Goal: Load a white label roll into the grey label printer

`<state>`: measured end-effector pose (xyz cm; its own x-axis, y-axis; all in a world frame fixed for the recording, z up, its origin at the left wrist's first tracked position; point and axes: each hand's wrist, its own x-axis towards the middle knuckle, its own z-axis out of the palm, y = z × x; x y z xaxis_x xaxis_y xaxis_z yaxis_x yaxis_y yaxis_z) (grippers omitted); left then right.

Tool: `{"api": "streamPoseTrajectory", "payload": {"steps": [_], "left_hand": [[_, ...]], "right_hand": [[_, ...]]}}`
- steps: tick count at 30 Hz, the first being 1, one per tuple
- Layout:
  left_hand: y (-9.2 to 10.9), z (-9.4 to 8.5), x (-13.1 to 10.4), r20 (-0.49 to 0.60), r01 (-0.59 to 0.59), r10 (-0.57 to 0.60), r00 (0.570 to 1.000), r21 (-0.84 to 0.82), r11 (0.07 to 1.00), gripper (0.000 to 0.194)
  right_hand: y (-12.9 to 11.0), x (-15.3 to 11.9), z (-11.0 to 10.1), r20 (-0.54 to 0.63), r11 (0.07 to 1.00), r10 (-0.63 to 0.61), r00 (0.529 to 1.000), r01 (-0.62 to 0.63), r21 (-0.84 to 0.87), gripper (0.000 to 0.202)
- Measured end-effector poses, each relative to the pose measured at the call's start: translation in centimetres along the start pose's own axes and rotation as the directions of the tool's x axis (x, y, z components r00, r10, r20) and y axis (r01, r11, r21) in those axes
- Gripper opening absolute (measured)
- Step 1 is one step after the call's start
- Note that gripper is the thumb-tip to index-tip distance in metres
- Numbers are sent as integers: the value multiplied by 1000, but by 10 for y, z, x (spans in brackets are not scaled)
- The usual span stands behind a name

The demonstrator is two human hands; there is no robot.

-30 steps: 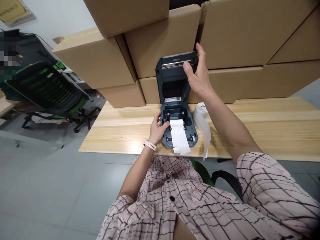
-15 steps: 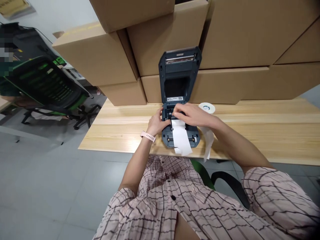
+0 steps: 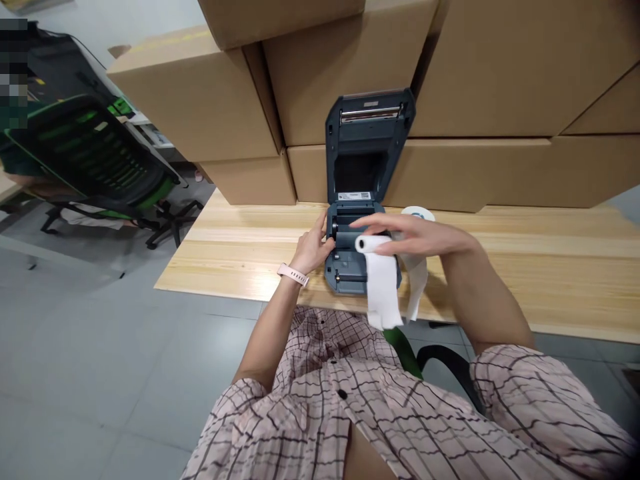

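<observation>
two bare hands are at work on a dark blue-grey plastic printer (image 3: 345,288), which sits on a pale wooden table (image 3: 240,250). taking that printer as the clock's middle, twelve pointing away from the person, its hinged lid (image 3: 367,145) stands raised at twelve. the left hand (image 3: 313,252) is at nine, thumb and forefinger parted and touching the printer's side edge; how hard they press i cannot tell. a pale pink wristband (image 3: 293,274) circles that wrist. the right hand (image 3: 419,235) comes in from three, gripping a small white paper roll (image 3: 369,244) with a dark hole in its end. that roll is over the printer's open base, its loose strip hanging toward six, past the front edge. at two, just beside the printer, a larger white paper roll (image 3: 419,213) lies flat, tail trailing toward four. brown cardboard boxes (image 3: 345,83) are stacked from ten round to two. between nine and ten, well apart, i see a black-and-green mesh chair (image 3: 95,147).
</observation>
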<state>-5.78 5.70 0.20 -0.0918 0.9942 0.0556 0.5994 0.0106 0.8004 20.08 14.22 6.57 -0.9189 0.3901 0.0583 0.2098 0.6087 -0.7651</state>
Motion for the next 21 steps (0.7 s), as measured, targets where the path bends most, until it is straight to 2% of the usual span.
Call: {"api": "streamPoseTrajectory", "payload": {"steps": [2, 5, 7, 10, 13, 15, 17, 21], "left_hand": [[2, 2, -4, -27, 31, -31, 999, 0, 1000, 82], [4, 7, -8, -76, 54, -53, 996, 16, 998, 74], [3, 9, -10, -93, 58, -57, 994, 15, 998, 70], [1, 11, -11, -103, 49, -49, 993, -8, 999, 68], [-3, 12, -10, -113, 39, -42, 993, -33, 999, 67], [-4, 13, -10, -118, 39, -44, 992, -52, 998, 66], [-5, 14, -10, -124, 43, -50, 991, -64, 997, 66], [-5, 15, -11, -124, 39, -49, 991, -82, 996, 65]], "right_hand": [[-1, -39, -6, -204, 982, -3, 979, 42, 185, 62], [6, -106, -4, -527, 940, -8, 850, 187, 286, 46], [17, -139, 4, -597, 943, 123, 793, 95, 320, 37], [41, -158, 22, -543, 882, 406, 735, -159, 444, 30], [65, -148, 42, -463, 763, 571, 678, -230, 604, 33], [76, -139, 50, -421, 715, 604, 677, -226, 662, 39], [80, -135, 48, -378, 711, 598, 706, -250, 657, 46], [86, -133, 18, -410, 789, 542, 734, -275, 550, 63]]}}
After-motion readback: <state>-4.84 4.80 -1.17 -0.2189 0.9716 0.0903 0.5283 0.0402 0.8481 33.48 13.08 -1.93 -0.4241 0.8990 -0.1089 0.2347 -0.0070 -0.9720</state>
